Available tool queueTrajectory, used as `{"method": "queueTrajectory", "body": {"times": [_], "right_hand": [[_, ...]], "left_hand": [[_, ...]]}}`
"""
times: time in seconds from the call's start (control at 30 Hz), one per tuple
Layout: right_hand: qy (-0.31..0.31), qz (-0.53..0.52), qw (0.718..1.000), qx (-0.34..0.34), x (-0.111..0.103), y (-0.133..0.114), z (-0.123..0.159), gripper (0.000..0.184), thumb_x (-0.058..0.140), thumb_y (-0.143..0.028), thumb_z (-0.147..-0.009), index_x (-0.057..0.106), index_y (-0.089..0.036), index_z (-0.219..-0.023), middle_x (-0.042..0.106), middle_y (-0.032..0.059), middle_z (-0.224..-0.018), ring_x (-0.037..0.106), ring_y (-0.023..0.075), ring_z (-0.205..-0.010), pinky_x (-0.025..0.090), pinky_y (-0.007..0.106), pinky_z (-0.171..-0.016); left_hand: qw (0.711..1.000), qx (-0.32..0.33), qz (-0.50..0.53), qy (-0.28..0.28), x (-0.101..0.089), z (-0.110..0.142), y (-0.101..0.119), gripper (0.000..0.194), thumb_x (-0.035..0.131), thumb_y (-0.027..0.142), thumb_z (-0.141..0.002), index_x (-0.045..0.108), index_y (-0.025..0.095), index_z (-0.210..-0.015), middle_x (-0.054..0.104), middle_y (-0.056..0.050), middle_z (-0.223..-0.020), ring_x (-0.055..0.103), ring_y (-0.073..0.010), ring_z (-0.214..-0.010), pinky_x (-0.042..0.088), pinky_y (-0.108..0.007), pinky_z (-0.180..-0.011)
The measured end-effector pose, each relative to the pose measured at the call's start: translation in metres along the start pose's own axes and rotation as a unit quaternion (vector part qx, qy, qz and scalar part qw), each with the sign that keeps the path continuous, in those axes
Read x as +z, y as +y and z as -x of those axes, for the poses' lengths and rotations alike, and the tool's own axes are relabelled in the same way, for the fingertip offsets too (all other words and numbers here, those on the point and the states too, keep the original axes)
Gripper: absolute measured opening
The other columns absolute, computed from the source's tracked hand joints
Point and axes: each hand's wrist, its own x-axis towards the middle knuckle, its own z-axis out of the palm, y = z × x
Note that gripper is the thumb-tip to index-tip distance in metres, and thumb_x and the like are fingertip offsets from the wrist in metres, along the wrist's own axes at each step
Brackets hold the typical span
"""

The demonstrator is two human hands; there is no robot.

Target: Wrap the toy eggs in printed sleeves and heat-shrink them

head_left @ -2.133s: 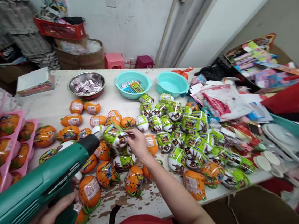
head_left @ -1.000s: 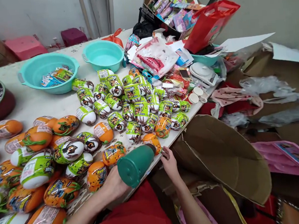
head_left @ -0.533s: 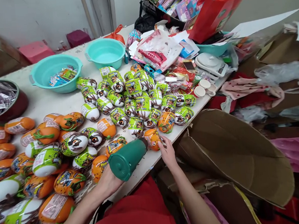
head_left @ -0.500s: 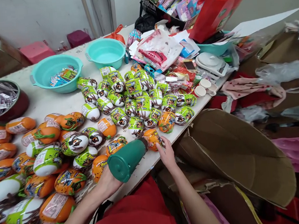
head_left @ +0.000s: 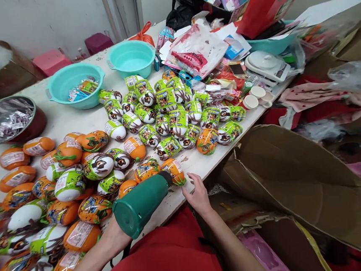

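Observation:
My left hand (head_left: 119, 230) holds a green heat gun (head_left: 141, 208), its fingers hidden behind the gun's body. The black nozzle points at an orange plastic-wrapped egg (head_left: 173, 171) near the table's front edge; I cannot tell whether they touch. Just right of that egg is my right hand (head_left: 198, 193), open with fingers apart and curved, holding nothing. Another orange egg (head_left: 147, 170) lies behind the gun. Green-and-white wrapped eggs (head_left: 178, 122) are heaped farther back, and mixed orange and green-and-white eggs (head_left: 69, 184) cover the left side.
Turquoise basins (head_left: 79, 104) and a metal bowl (head_left: 25, 131) of small packets stand at the back left. Papers and bags (head_left: 200, 49), a white scale (head_left: 266, 65) and paper cups (head_left: 251, 101) clutter the right. A cardboard box (head_left: 298, 184) stands beside the table edge.
My right hand has come away from the orange egg, its fingers now apart from it. That egg has turned and sits farther left. The heat gun has shifted left and down.

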Motion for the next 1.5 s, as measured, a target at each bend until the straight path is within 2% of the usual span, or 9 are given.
{"method": "queueTrajectory", "body": {"times": [0.1, 0.27, 0.5, 0.7, 0.83, 1.1, 1.23, 1.4, 1.5], "right_hand": [[0.001, 0.067, 0.996, -0.059, 0.009, -0.011, -0.003, 0.049, 0.054, -0.014, -0.08, 0.047, -0.016, -0.128, 0.057, 0.013, -0.115, 0.053, 0.0263, -0.108, 0.049, 0.044, -0.094], [-0.023, 0.16, 0.981, -0.104, 0.016, -0.017, -0.009, 0.035, 0.047, -0.007, -0.082, 0.059, -0.017, -0.113, 0.061, 0.0104, -0.099, 0.056, 0.0247, -0.09, 0.052, 0.038, -0.079], [-0.141, 0.113, 0.974, -0.134, -0.042, -0.014, -0.035, 0.027, 0.042, -0.011, -0.085, 0.064, -0.023, -0.096, 0.063, 0.0083, -0.099, 0.058, 0.0234, -0.096, 0.051, 0.037, -0.086], [-0.052, -0.099, 0.993, 0.038, -0.066, -0.023, -0.069, 0.014, 0.054, -0.024, -0.075, 0.062, -0.021, -0.087, 0.064, 0.006, -0.092, 0.062, 0.0215, -0.089, 0.055, 0.035, -0.077], [-0.007, -0.171, 0.976, 0.134, -0.042, -0.046, -0.093, 0.026, 0.064, -0.033, -0.068, 0.062, -0.018, -0.089, 0.066, 0.0066, -0.089, 0.065, 0.0212, -0.082, 0.055, 0.033, -0.071], [-0.208, -0.319, 0.91, 0.162, 0.002, -0.117, -0.12, 0.03, 0.072, -0.031, -0.062, 0.063, -0.017, -0.087, 0.069, 0.0028, -0.074, 0.066, 0.0197, -0.064, 0.054, 0.031, -0.061], [-0.173, -0.329, 0.921, 0.113, 0.047, -0.159, -0.149, 0.028, 0.072, -0.029, -0.06, 0.065, -0.017, -0.085, 0.07, 0.0044, -0.078, 0.066, 0.0199, -0.067, 0.055, 0.031, -0.062], [-0.218, -0.404, 0.888, 0.031, 0.133, -0.238, -0.173, 0.032, 0.067, -0.032, -0.069, 0.065, -0.019, -0.098, 0.07, 0.0051, -0.097, 0.067, 0.0203, -0.082, 0.056, 0.035, -0.076], [-0.204, -0.356, 0.912, -0.031, 0.145, -0.238, -0.186, 0.038, 0.062, -0.033, -0.075, 0.062, -0.019, -0.11, 0.067, 0.0069, -0.109, 0.065, 0.0209, -0.093, 0.054, 0.036, -0.084]], "left_hand": [[0.998, -0.014, 0.024, -0.051, -0.008, 0.0, 0.008, 0.027, 0.052, 0.041, -0.068, 0.073, 0.025, -0.07, 0.075, -0.006, -0.068, 0.069, -0.0267, -0.08, 0.058, -0.031, -0.077], [0.996, -0.05, 0.067, -0.019, -0.012, 0.006, 0.008, 0.031, 0.058, 0.051, -0.063, 0.071, 0.023, -0.072, 0.075, -0.006, -0.073, 0.068, -0.0266, -0.08, 0.058, -0.032, -0.078], [0.979, -0.118, 0.166, -0.021, -0.027, 0.016, -0.003, 0.017, 0.069, 0.039, -0.056, 0.068, 0.023, -0.063, 0.072, -0.003, -0.068, 0.063, -0.0241, -0.072, 0.056, -0.031, -0.069], [0.924, -0.213, 0.316, 0.019, -0.039, 0.016, -0.019, 0.018, 0.068, 0.034, -0.058, 0.064, 0.017, -0.056, 0.063, -0.001, -0.06, 0.054, -0.017, -0.058, 0.046, -0.028, -0.057], [0.896, -0.243, 0.367, 0.061, -0.049, 0.041, -0.022, 0.021, 0.073, 0.034, -0.055, 0.064, 0.016, -0.06, 0.061, -0.001, -0.062, 0.051, -0.0162, -0.059, 0.043, -0.029, -0.058], [0.86, -0.198, 0.42, 0.214, -0.053, 0.095, -0.035, 0.019, 0.071, 0.031, -0.06, 0.059, 0.017, -0.059, 0.055, 0.002, -0.059, 0.046, -0.0132, -0.056, 0.039, -0.027, -0.055], [0.839, -0.187, 0.45, 0.242, -0.056, 0.118, -0.04, 0.02, 0.073, 0.031, -0.059, 0.06, 0.016, -0.058, 0.058, 0.001, -0.057, 0.05, -0.0146, -0.056, 0.043, -0.028, -0.055], [0.788, -0.173, 0.447, 0.386, -0.088, 0.116, -0.039, 0.022, 0.078, 0.035, -0.06, 0.066, 0.019, -0.069, 0.067, 0.001, -0.066, 0.059, -0.0176, -0.058, 0.051, -0.029, -0.059], [0.794, -0.171, 0.429, 0.396, -0.101, 0.105, -0.05, 0.026, 0.08, 0.036, -0.058, 0.067, 0.02, -0.073, 0.068, 0.002, -0.065, 0.06, -0.0172, -0.058, 0.051, -0.027, -0.058]]}}
